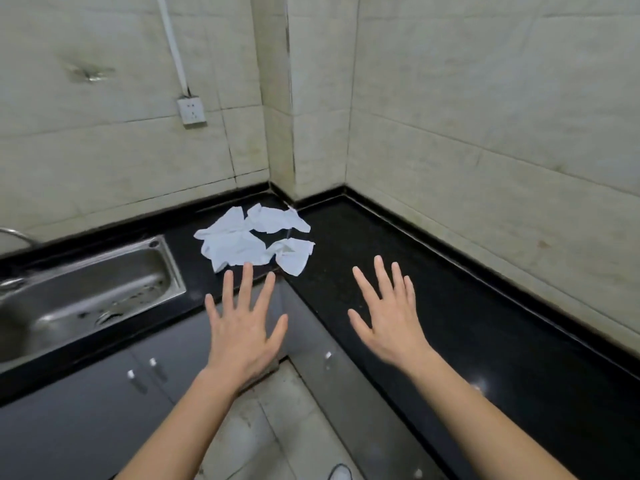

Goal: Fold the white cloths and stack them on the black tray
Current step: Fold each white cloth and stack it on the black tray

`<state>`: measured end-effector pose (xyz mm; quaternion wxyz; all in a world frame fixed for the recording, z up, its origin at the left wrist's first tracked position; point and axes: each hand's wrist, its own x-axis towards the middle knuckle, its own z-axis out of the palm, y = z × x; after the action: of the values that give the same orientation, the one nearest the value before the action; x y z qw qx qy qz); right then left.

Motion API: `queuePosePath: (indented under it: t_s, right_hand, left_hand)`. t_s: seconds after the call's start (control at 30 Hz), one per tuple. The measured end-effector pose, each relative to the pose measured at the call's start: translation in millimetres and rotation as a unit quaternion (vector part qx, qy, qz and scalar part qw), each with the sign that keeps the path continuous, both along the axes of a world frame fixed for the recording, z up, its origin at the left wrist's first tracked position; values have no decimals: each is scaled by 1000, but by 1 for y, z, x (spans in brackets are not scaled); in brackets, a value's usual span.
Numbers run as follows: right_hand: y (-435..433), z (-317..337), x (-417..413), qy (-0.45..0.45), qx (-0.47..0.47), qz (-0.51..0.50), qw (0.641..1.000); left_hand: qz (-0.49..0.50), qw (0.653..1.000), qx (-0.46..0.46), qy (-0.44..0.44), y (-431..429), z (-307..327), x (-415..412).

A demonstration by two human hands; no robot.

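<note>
White cloths (254, 239) lay crumpled and overlapping in the inner corner of a black stone countertop (398, 258), just right of a steel sink (86, 289), none of them yet folded. No black tray could be told apart from the dark counter. The first step looked to be freeing one cloth from the pile. It would go best by pinching a single corner, drawing that piece onto the bare counter at right and smoothing it flat before any fold, since the thin sheets seemed likely to drag one another. The person's left hand (242, 334) hovered at the counter's edge, fingers straight and spread, tips just short of the nearest cloth, holding nothing. The right hand (389, 320) hung palm-down over bare counter, equally splayed and empty, both forearms reaching forward.
</note>
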<state>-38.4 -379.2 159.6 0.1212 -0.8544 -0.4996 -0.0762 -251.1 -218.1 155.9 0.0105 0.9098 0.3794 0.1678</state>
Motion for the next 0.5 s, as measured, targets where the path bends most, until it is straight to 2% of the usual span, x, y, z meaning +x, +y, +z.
queuePosePath:
  t_s: [0.23,0.5]
  right_hand:
    - [141,-35,57,22,-13,38,999]
    - [257,-46,135,69,-68,59,994]
  left_hand:
    - [32,998,8,57,130,-13,49]
    - [-9,995,-12,103,244,-11,136]
